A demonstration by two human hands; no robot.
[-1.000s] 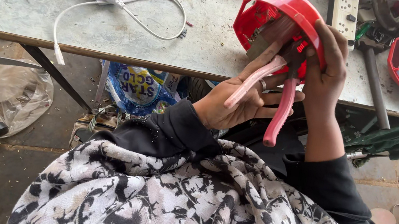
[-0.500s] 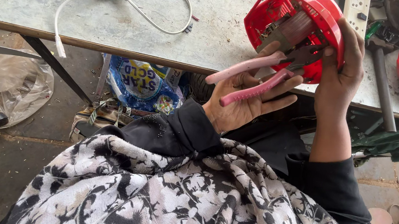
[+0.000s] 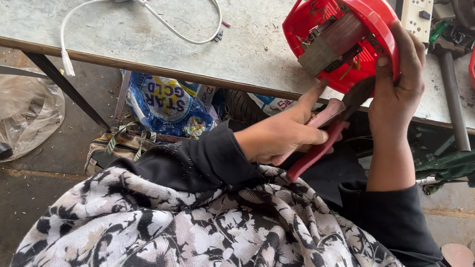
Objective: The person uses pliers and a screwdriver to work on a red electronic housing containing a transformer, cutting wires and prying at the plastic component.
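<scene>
On the grey worktop (image 3: 31, 11) edge, the right hand (image 3: 399, 82) has its grip around a red housing (image 3: 352, 25) with a motor (image 3: 330, 44) inside. The left hand (image 3: 280, 136) has its grip closed on pink pliers (image 3: 320, 139), just below the housing.

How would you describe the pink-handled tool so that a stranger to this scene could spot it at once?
Start at the grey table and go to its near edge, where the right hand steadies a red round housing. Just below it, the left hand grips the pliers, pointing up into the housing. Their pink handles are unlike anything nearby.
</scene>
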